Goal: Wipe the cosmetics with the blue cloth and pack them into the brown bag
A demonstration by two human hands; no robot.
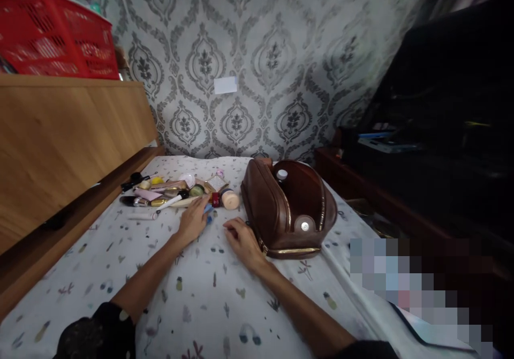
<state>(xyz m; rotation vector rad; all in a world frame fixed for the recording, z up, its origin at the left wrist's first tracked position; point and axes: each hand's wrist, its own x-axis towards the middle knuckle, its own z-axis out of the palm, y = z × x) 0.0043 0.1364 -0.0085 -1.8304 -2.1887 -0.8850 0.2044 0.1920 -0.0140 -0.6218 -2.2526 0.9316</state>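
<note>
My left hand (193,221) reaches to the front edge of a pile of makeup, fingers closed around a small blue item (208,208) that mostly hides behind them. Makeup brushes (140,202), a white tube (169,203), a red-capped item (216,200) and a beige round jar (230,199) lie around it. Loosely curled and with nothing visible in it, my right hand (243,242) rests beside the front left corner of a brown makeup bag (265,209). The bag is unzipped, its mouth gaping, and a white-capped bottle (281,175) shows inside.
Patterned white cloth (217,305) covers the surface. A wooden cabinet (72,123) bounds the left side, with a red basket (60,37) on top. Papered wall (249,118) stands behind. Dark furniture (433,96) and a pixelated patch are at right.
</note>
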